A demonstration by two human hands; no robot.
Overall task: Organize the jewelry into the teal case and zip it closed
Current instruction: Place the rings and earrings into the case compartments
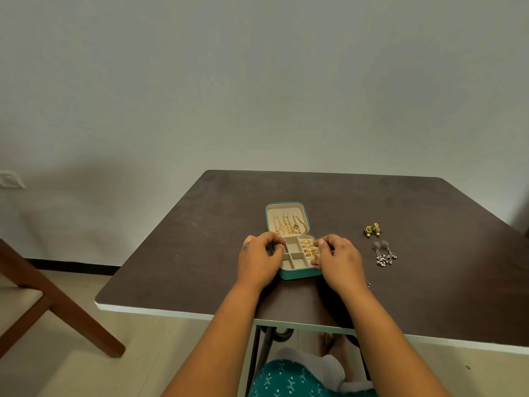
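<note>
Two hands [259, 257] at open teal case [297, 273], lid away from person.

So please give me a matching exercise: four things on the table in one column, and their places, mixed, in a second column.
Things:
1. gold chains
2. gold rings
3. silver earrings
4. green and gold earrings

Places:
A. on the table, nearest the right hand
B. in the open lid of the teal case
C. on the table, farther from the person
D. in the case's right slots

Pairs: 1-B, 2-D, 3-A, 4-C
</note>
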